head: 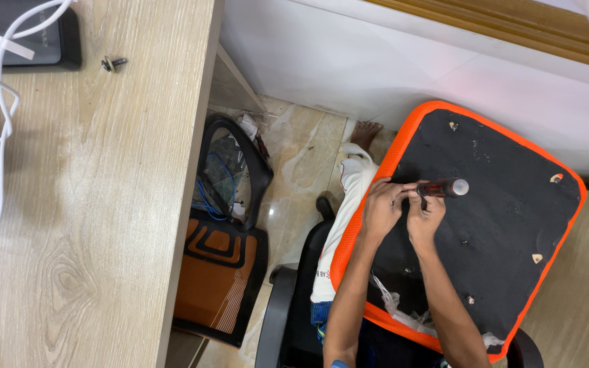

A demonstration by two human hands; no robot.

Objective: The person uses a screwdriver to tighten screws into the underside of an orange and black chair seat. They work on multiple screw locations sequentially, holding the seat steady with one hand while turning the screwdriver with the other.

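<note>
Head view — both hands (403,208) grip screwdriver (442,187).

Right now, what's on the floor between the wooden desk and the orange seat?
In the head view, a black chair back and an orange-and-black panel lie between desk and seat.

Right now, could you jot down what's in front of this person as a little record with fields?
Left hand: rests on the seat's underside beside the screwdriver tip
Right hand: grips the screwdriver
Work piece: upturned chair seat, black underside, orange edge
Desk: light wood, with a loose bolt and white cable
Floor: chair backrest, black and orange
</note>
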